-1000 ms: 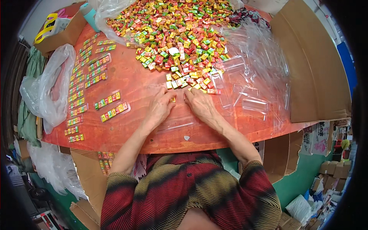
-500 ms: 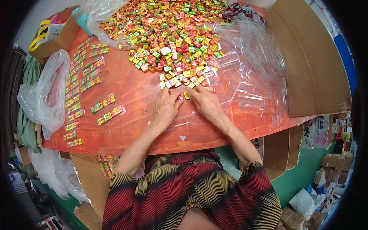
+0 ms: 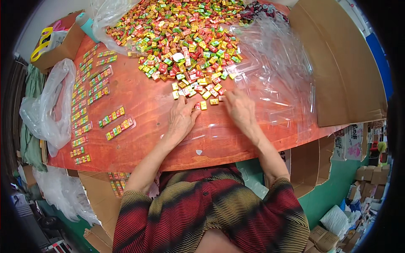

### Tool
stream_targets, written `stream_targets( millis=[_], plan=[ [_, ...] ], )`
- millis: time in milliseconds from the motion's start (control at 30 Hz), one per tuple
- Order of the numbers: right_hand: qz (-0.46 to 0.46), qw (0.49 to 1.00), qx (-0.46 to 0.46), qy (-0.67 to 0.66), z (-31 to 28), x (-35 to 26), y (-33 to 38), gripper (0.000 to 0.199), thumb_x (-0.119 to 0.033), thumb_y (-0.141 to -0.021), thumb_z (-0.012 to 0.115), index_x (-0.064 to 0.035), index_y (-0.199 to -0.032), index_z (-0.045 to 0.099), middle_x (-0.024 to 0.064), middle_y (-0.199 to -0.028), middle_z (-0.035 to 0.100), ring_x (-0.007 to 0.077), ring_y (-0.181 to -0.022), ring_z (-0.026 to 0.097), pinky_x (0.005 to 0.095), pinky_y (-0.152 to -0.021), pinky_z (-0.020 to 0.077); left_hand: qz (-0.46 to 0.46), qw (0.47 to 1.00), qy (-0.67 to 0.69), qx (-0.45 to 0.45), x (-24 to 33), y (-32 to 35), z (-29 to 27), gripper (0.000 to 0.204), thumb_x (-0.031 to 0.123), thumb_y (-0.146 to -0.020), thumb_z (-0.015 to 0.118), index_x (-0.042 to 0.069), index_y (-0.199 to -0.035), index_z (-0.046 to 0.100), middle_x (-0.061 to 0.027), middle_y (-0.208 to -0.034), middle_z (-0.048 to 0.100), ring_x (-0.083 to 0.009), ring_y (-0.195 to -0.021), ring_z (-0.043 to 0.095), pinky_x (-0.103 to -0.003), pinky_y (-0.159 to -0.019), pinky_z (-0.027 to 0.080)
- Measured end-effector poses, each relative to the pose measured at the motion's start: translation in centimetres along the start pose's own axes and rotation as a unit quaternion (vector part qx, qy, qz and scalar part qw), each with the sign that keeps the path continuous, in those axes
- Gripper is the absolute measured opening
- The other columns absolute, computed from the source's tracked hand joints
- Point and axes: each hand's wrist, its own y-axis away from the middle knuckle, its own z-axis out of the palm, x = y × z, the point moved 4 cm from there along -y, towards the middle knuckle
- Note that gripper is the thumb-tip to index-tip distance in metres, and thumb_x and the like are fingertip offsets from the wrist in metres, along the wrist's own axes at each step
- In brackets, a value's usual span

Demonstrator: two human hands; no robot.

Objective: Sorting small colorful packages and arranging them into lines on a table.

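Observation:
A big heap of small red, yellow, green and orange boxes covers the far middle of the red table. My left hand is at the heap's near edge, fingers bent around a small red box. Beside that box stands a yellow one, touching it. To the right, my right hand has its fingers curled at another small red box, partly hidden by the fingertips. Between the hands lies a loose yellow box.
Clear plastic trays are scattered at right, before a tall cardboard box. Filled trays of small boxes lie in rows at left. Nearby are a clear plastic bag, a carton and a teal bottle.
My right hand has moved right, away from my left, exposing the loose yellow box and the red one at its fingertips. My left hand has stayed nearly in place.

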Motion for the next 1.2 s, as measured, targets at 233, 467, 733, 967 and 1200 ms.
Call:
stream_targets(
  millis=[233,467,733,967,1200],
  plan=[
    [-0.002,0.998,-0.018,-0.056,2.4,-2.5,0.6,0.014,-0.017,-0.077,0.056,-0.0046,-0.08,0.051,0.0124,-0.076,0.052,0.0291,-0.067,0.056,0.0394,-0.051,0.0454,0.004,1.0,0.022,-0.011,0.6,-0.3,0.9,0.027,0.016,-0.07,0.065,0.011,-0.096,0.059,-0.0132,-0.083,0.044,-0.0293,-0.077,0.051,-0.04,-0.063,0.043],
    [-0.057,0.992,-0.006,-0.11,2.1,-2.2,1.0,0.016,-0.018,-0.077,0.056,-0.0029,-0.08,0.05,0.0124,-0.077,0.052,0.0292,-0.068,0.056,0.0381,-0.051,0.0455,0.004,1.0,-0.014,-0.004,1.2,-0.6,1.1,0.025,0.017,-0.069,0.065,0.012,-0.093,0.062,-0.0116,-0.08,0.044,-0.0277,-0.074,0.051,-0.04,-0.063,0.043],
    [0.049,0.996,-0.047,-0.05,3.4,-3.3,0.3,0.018,-0.02,-0.08,0.055,-0.0029,-0.086,0.053,0.0156,-0.069,0.058,0.0322,-0.056,0.057,0.0391,-0.048,0.0443,-0.002,1.0,-0.014,0.0,0.5,0.3,-0.3,0.024,0.019,-0.072,0.064,0.013,-0.095,0.061,-0.0108,-0.085,0.049,-0.0283,-0.072,0.055,-0.038,-0.06,0.045],
    [0.063,0.995,-0.049,-0.063,1.5,-0.5,-0.5,0.013,-0.017,-0.081,0.053,-0.0056,-0.087,0.057,0.0139,-0.078,0.058,0.0308,-0.069,0.057,0.0397,-0.058,0.0453,-0.007,1.0,-0.029,-0.003,0.0,0.8,-0.8,0.023,0.018,-0.072,0.064,0.013,-0.094,0.061,-0.0094,-0.087,0.051,-0.0271,-0.074,0.056,-0.037,-0.06,0.045],
    [0.017,0.999,-0.046,0.001,2.7,-1.5,-2.4,0.015,-0.018,-0.076,0.058,-0.0038,-0.078,0.056,0.0144,-0.076,0.058,0.0306,-0.063,0.058,0.0403,-0.052,0.0452,0.001,1.0,-0.025,-0.006,-0.1,0.6,-0.8,0.023,0.018,-0.072,0.064,0.013,-0.094,0.061,-0.0094,-0.086,0.052,-0.0266,-0.074,0.056,-0.036,-0.061,0.045]
  ],
)
